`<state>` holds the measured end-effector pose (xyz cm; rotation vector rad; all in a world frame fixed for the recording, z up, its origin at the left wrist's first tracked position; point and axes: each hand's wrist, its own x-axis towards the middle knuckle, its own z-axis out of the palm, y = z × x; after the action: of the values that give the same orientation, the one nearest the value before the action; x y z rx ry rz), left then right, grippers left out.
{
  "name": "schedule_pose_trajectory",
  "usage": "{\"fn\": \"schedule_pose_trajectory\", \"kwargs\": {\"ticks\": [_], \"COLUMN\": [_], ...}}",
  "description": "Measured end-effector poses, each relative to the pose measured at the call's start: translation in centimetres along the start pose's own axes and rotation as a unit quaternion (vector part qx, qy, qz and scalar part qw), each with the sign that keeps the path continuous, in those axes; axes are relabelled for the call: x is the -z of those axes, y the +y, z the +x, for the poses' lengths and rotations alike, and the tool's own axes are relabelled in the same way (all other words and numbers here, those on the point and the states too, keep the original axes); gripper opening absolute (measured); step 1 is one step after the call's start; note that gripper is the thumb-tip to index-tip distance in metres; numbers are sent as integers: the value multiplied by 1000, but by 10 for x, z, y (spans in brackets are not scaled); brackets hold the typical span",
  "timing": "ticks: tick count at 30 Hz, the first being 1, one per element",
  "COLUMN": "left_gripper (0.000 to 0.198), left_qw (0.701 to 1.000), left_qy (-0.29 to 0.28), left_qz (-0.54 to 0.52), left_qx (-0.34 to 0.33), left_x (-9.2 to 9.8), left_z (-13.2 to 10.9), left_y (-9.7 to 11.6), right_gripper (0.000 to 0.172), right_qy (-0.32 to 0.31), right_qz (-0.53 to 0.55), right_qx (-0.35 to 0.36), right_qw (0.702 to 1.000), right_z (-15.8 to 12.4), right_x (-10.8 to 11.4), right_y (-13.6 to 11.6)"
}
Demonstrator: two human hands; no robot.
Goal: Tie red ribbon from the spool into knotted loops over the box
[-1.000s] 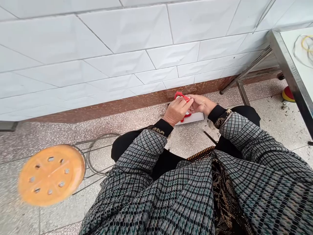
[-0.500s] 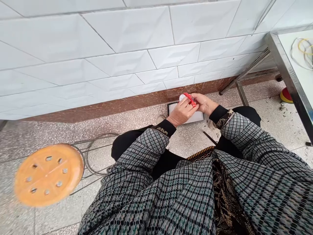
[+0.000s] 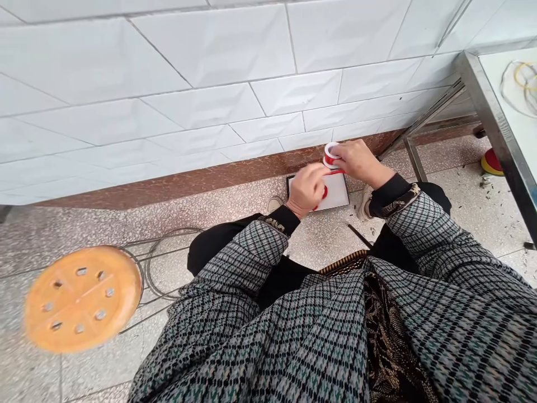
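My right hand (image 3: pixel 358 159) is closed round a white-rimmed spool of red ribbon (image 3: pixel 331 158), held with its open ring facing up. A short red stretch runs from the spool toward my left hand (image 3: pixel 308 187), whose fingers are bent and pinched on the ribbon, slightly blurred. More red shows just below the left fingers, over a white board with a black edge (image 3: pixel 337 197). Both hands are above this board, which lies low between my feet. The left fingertips are partly hidden.
An orange round stool (image 3: pixel 84 299) with wire legs stands at left. A metal-framed table (image 3: pixel 499 123) with yellow and white cord (image 3: pixel 524 81) is at right. A red-and-yellow object (image 3: pixel 493 162) lies on the floor under it. The white tiled wall (image 3: pixel 235 50) is ahead.
My hands have moved apart; the right went up and right with the spool, now seen more fully. A length of ribbon now spans between them, and more of the board shows.
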<state>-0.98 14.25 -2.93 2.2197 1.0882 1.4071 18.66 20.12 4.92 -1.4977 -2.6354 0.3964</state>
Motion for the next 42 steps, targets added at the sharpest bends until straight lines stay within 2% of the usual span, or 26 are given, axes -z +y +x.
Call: {"fn": "schedule_pose_trajectory", "kwargs": {"ticks": [2,4,6,8,10,13,16,19,21,23,28,33,37,39,42], "left_gripper": [28,26,30,36,42,49,46,41,39,36,26,20,27,32,36], "left_qw": [992,976,952,926,901,865,844,840,846,859,924,978,988,984,976], "left_qy": [55,54,31,8,-16,-55,-46,3,26,20,-34,-66,-140,-174,-211], "left_qz": [-26,-85,-166,-258,-341,-424,-453,-437,-415,-385,-222,-90,-52,-40,-51], "left_qx": [108,194,254,276,268,262,285,322,335,336,311,177,47,13,1], "left_x": [4,5,3,-1,-6,-9,-12,-16,-17,-16,-5,3,8,9,9], "left_z": [11,19,23,23,22,24,26,25,24,24,29,29,26,25,23], "left_y": [-10,-22,-32,-36,-33,-23,-17,-17,-17,-15,-8,-10,-11,-10,-10], "right_gripper": [19,19,22,30,39,45,47,49,51,51,46,53,55,51,38], "right_qy": [45,82,111,138,153,153,154,145,140,135,102,73,29,14,9], "right_qz": [47,128,242,380,509,630,688,718,729,730,687,672,655,664,700], "right_qx": [73,114,119,93,49,-8,-46,-80,-93,-109,-189,-199,-206,-232,-278], "right_qw": [995,982,957,910,846,762,708,676,664,661,694,709,726,711,658], "right_z": [-2,-2,0,3,6,10,14,17,19,20,20,19,19,19,19], "right_x": [-1,-2,-4,-8,-13,-24,-33,-38,-39,-37,-31,-30,-31,-30,-25], "right_y": [1,3,3,2,-2,-12,-21,-28,-31,-35,-43,-36,-24,-19,-14]}}
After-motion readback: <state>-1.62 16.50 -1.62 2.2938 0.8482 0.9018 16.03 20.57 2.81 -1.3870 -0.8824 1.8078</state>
